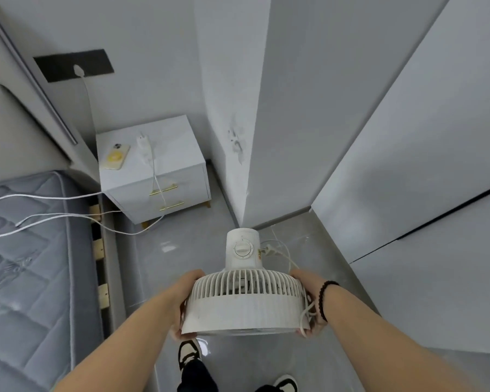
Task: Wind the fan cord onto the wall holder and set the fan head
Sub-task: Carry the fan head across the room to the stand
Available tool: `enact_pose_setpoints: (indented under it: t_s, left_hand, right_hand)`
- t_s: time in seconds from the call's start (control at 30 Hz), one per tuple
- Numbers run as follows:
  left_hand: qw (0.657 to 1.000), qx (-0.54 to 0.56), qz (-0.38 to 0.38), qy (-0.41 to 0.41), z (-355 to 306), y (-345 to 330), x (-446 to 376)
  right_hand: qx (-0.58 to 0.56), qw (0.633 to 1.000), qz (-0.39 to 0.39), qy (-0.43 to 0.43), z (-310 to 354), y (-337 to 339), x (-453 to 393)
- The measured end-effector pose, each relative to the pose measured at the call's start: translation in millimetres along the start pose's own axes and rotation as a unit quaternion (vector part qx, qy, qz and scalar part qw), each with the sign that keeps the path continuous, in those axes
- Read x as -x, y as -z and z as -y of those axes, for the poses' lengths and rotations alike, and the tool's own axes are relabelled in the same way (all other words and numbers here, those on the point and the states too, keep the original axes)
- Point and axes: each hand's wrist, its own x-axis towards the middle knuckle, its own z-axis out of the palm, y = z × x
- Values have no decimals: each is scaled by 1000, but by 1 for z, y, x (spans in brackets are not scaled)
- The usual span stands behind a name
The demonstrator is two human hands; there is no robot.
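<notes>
I hold a white fan (245, 304) in the air over the grey floor, its slatted head toward me and its round base with a dial (242, 248) pointing away. My left hand (183, 301) grips the head's left side. My right hand (311, 304) grips the right side together with loops of the fan's white cord (307, 312). The cord's plug (269, 250) dangles beside the base. No wall holder can be made out.
A white bedside cabinet (178, 171) stands in the corner with a phone (116, 157) and a charger on top. White cables trail from it onto the grey mattress (26, 264) at left. White wardrobe doors (408, 165) run along the right. My feet are below the fan.
</notes>
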Motion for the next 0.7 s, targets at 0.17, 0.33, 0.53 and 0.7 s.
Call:
enact_pose_setpoints:
  t_s: [0.17,0.33,0.53,0.7]
  left_hand:
    - [1000,-12,9,-1,-39,56,-3]
    - [1000,-11,16,14,-78,101,-14]
    - [999,23,31,28,-117,140,-30]
    - [997,69,39,24,-156,157,-46]
  right_hand:
    - [31,998,-24,46,58,-54,-1]
    - [33,999,3,-2,102,-87,-1]
    - [44,999,12,-13,161,-117,-24]
    - [90,995,28,24,225,-132,-41]
